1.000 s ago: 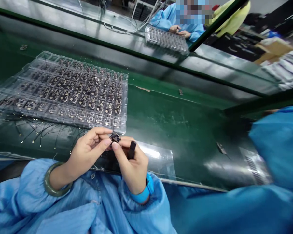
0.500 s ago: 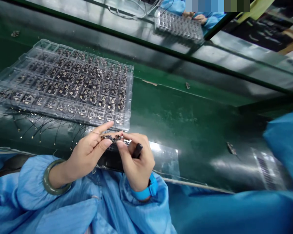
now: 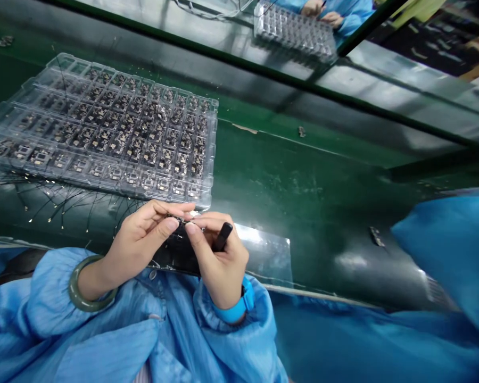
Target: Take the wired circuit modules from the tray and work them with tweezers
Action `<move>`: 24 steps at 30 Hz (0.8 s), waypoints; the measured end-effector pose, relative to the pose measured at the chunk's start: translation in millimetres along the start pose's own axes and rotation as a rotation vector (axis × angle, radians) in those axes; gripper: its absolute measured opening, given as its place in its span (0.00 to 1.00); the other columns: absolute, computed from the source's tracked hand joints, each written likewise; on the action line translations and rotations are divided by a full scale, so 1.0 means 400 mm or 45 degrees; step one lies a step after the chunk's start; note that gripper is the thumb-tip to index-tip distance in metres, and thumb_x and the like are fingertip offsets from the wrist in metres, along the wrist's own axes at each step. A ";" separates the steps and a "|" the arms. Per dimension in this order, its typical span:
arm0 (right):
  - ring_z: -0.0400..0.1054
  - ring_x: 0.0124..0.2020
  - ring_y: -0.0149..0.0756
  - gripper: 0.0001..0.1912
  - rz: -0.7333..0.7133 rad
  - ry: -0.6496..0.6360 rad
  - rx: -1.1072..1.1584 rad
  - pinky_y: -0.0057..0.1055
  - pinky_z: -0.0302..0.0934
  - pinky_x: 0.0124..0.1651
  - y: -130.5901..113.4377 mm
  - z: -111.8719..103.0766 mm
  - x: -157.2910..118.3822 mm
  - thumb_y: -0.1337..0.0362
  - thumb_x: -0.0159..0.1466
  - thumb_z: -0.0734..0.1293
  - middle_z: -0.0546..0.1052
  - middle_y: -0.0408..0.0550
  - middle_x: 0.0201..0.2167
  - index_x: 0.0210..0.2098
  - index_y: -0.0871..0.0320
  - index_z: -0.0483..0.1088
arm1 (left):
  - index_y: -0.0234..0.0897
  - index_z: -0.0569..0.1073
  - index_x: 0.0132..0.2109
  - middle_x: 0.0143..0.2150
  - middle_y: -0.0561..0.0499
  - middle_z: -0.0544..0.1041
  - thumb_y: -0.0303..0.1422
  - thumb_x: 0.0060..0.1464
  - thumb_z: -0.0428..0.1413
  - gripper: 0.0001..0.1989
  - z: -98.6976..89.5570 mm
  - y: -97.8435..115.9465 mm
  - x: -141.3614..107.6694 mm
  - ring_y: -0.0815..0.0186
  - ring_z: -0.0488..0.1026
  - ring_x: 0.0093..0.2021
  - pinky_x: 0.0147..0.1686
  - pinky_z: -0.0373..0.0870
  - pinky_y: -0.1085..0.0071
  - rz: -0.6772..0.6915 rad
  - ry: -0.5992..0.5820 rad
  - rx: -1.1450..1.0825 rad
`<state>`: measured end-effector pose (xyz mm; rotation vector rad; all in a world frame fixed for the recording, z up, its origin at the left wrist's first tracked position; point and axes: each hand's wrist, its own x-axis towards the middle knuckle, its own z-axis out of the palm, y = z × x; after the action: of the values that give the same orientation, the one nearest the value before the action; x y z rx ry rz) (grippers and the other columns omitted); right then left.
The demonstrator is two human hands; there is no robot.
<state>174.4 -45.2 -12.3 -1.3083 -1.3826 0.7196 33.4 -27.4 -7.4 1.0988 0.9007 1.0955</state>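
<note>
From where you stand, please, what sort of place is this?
Probably an electronics assembly line: a clear plastic tray of small circuit boards, a green workbench, and a blue work smock with a blue wrist strap.

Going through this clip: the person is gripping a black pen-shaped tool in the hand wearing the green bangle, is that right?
Not quite. The head view shows the black pen-shaped tool in the right hand, which wears a blue wristband, not in the left hand with the green bangle.
</note>
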 end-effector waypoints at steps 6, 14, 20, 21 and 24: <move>0.64 0.25 0.29 0.05 0.232 -0.109 0.057 0.28 0.59 0.29 -0.018 -0.008 -0.009 0.62 0.60 0.68 0.71 0.41 0.25 0.29 0.54 0.71 | 0.40 0.73 0.39 0.39 0.52 0.80 0.34 0.59 0.55 0.04 -0.009 -0.007 0.001 0.67 0.76 0.42 0.47 0.70 0.69 0.037 0.108 -0.115; 0.64 0.25 0.28 0.05 0.268 -0.097 0.127 0.27 0.59 0.28 -0.034 -0.019 -0.013 0.61 0.60 0.68 0.72 0.41 0.25 0.29 0.55 0.71 | 0.38 0.73 0.36 0.34 0.51 0.80 0.36 0.56 0.58 0.06 -0.008 0.001 -0.004 0.65 0.76 0.36 0.39 0.73 0.68 -0.115 0.164 -0.179; 0.61 0.23 0.29 0.07 0.289 -0.114 0.097 0.27 0.56 0.26 -0.026 -0.025 -0.024 0.59 0.59 0.68 0.70 0.41 0.24 0.28 0.55 0.71 | 0.37 0.74 0.35 0.30 0.53 0.78 0.36 0.54 0.59 0.06 -0.018 -0.013 -0.007 0.67 0.75 0.33 0.38 0.72 0.69 -0.141 0.153 -0.076; 0.63 0.24 0.29 0.06 0.278 -0.107 0.123 0.28 0.57 0.27 -0.024 -0.027 -0.024 0.60 0.59 0.68 0.71 0.41 0.24 0.28 0.54 0.71 | 0.37 0.74 0.35 0.30 0.53 0.77 0.36 0.54 0.59 0.06 -0.020 -0.015 -0.008 0.67 0.75 0.33 0.38 0.72 0.69 -0.150 0.140 -0.057; 0.68 0.30 0.35 0.09 0.230 0.083 0.245 0.31 0.61 0.31 -0.012 -0.046 -0.018 0.58 0.62 0.64 0.74 0.45 0.28 0.27 0.54 0.71 | 0.37 0.73 0.36 0.32 0.51 0.79 0.36 0.55 0.57 0.07 -0.025 -0.016 -0.013 0.66 0.76 0.34 0.38 0.72 0.70 -0.185 0.097 0.039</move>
<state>188.9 -57.4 -4.8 -1.3016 -1.1232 0.9006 24.3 -30.8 -15.7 1.0058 1.0440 1.0116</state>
